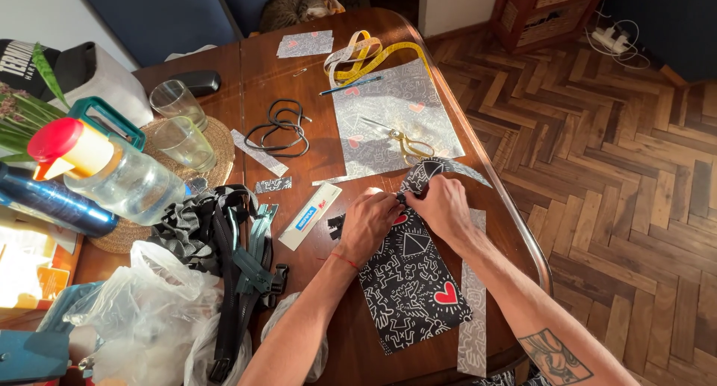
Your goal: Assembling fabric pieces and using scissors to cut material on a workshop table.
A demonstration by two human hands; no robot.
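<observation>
Both hands, left point(367, 221) and right point(441, 207), pinch-fold the black fabric point(413, 281) edge. Next move likely needs a firm crease, edges kept aligned.

Dark wooden table point(314, 143), glossy, rounded at far end, set on herringbone parquet floor point(620, 169). Directly on top: black patterned fabric with red hearts point(414, 285) at near edge; grey patterned fabric sheet point(388, 109) at centre, gold scissors point(407, 141) on it; yellow measuring tape point(373, 53) and blue pen point(349, 85) toward far end; looped black cord point(280, 126); woven round mat point(213, 143) bearing two drinking glasses point(179, 121); black straps and teal zippers point(243, 259) at left.
</observation>
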